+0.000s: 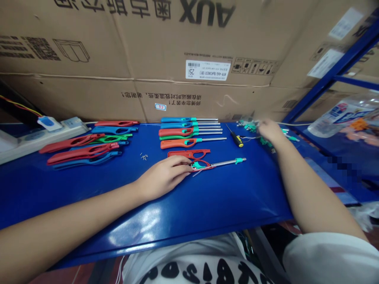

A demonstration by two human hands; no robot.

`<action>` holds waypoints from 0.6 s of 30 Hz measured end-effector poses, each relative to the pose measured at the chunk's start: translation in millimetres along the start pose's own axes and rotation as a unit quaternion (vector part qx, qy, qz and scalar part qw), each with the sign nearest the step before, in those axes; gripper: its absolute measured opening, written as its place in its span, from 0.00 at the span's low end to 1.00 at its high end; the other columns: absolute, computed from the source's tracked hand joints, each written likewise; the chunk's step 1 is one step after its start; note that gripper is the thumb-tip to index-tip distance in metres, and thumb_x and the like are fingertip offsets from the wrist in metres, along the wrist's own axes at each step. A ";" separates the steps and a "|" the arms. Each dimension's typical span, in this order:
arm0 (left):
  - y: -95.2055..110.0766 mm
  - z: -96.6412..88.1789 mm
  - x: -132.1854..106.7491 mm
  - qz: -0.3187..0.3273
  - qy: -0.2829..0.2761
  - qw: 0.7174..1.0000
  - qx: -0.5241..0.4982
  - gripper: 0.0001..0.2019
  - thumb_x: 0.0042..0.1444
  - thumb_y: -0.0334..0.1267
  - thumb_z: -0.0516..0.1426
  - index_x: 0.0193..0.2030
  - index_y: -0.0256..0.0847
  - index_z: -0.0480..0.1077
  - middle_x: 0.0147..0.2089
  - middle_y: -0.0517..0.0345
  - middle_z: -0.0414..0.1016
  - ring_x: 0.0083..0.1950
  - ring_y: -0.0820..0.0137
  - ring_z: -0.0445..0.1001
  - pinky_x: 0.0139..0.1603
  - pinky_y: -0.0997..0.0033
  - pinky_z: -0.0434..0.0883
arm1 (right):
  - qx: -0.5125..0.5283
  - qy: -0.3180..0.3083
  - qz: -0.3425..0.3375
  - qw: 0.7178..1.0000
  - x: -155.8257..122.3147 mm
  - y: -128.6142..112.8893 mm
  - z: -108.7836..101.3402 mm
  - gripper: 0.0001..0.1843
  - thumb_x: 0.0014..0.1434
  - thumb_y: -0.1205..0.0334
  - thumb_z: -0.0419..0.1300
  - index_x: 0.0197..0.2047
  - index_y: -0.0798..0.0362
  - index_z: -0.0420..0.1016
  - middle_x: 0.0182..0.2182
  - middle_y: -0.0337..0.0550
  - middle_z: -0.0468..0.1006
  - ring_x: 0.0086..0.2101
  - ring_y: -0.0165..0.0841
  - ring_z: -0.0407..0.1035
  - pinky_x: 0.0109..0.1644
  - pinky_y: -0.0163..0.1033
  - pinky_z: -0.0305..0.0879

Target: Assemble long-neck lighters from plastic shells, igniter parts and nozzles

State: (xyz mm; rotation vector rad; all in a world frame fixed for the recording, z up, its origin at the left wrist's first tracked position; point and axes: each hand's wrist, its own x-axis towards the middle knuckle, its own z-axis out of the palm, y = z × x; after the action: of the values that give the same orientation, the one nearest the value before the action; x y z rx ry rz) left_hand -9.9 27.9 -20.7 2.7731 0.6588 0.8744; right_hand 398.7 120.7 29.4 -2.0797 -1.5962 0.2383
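My left hand is closed around the handle of a part-built red gas lighter on the blue table. Its metal tube points right, with a green piece near the tip. A green trigger and thin wires show beside my fingers; the palm hides the rest of the handle. Just behind it lies a loose red handle shell. At the back right, my right hand is over a pile of small green parts. Motion blurs its fingers, so their grip is unclear.
Several lighters with metal tubes lie in a row at the back. Coloured handle shells are stacked at left, near a power strip. Small screws and a screwdriver lie on the table. Cardboard stands behind.
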 end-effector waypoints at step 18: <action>1.7 -3.8 3.7 -0.072 0.098 0.989 -0.080 0.20 0.66 0.39 0.60 0.64 0.42 0.70 0.57 0.47 0.77 0.55 0.65 0.79 0.56 0.67 0.77 | 0.511 -0.453 -0.134 0.718 -145.3 -131.9 72.4 0.15 0.56 0.60 0.69 0.45 0.54 0.74 0.35 0.42 0.81 0.35 0.31 0.78 0.39 0.38 0.79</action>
State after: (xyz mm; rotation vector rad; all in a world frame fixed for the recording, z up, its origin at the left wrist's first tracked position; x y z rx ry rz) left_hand -8.8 28.2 -15.3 2.4842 0.7716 1.1250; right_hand 212.1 28.7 8.1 -0.7957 -1.5619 1.7774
